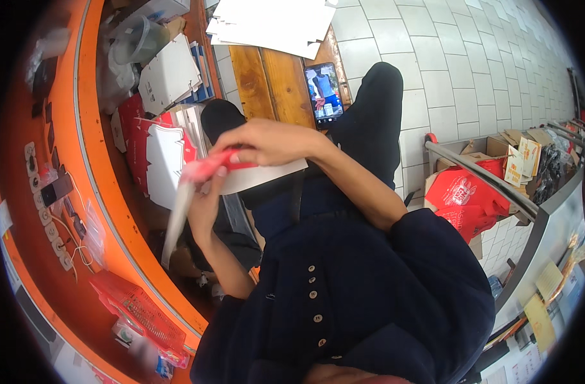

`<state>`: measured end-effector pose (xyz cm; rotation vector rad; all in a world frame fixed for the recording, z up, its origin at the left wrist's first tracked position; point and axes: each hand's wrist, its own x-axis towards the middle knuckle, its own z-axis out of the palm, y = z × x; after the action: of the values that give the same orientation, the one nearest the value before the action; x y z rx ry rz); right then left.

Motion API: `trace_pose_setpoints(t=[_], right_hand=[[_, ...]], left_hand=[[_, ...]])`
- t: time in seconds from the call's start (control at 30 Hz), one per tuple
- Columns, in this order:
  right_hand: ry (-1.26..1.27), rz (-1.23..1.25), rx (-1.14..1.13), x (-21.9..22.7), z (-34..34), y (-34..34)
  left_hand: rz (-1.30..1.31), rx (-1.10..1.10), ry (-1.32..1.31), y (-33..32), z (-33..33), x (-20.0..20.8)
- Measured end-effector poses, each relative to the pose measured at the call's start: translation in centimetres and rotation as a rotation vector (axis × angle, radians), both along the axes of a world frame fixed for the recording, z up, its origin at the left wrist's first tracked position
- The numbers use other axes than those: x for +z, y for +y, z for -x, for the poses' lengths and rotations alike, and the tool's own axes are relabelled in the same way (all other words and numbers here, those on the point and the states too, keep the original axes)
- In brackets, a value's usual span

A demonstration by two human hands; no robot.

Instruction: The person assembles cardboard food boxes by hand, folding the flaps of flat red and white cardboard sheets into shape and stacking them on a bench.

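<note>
Over my lap, both hands grip a red-and-white sheet of card [267, 177], partly folded. My right hand [264, 142] closes over its red upper part, fingers pressed down on it. My left hand [205, 203] pinches the card from below, near the left end. Motion smears that left end, so its exact shape cannot be made out. Just left of my hands stand flat red-and-white die-cut cards [164, 157] in a stack. A phone [324, 93] with a lit screen lies beyond my hands on a wooden bench [283, 89], close to my knee.
More white card sheets [270, 25] are spread at the bench's far end. On the left, an orange counter [107, 192] carries a power strip [46, 211] and a red plastic basket [139, 313]. A metal-framed rack [484, 179] at right holds a red bag [465, 198] and boxes.
</note>
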<state>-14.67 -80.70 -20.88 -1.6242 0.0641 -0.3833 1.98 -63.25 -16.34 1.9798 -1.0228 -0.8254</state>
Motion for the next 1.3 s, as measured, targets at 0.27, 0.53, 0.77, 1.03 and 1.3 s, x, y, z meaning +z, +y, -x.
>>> trace_pose_setpoints(t=[0.27,0.53,0.77,1.03,1.3], right_hand=[[0.130,0.128,-0.327,-0.8,1.8,-0.6],[0.081,-0.704,-0.398,-2.4,-1.6,1.2],[-0.156,-1.356,-0.328,-3.8,-2.2,3.1],[-0.259,-1.333,0.120,-3.5,-2.4,3.5],[-0.219,-1.143,0.235,0.1,-2.0,3.7]], left_hand=[[0.106,0.128,-0.168,0.2,-1.4,1.3],[0.623,0.473,-0.117,-1.5,-0.1,-0.7],[0.751,0.397,0.141,-1.4,0.1,-1.4],[0.673,0.394,-0.070,-1.3,0.6,-2.6],[0.871,0.413,-0.105,-0.2,-0.3,-4.8]])
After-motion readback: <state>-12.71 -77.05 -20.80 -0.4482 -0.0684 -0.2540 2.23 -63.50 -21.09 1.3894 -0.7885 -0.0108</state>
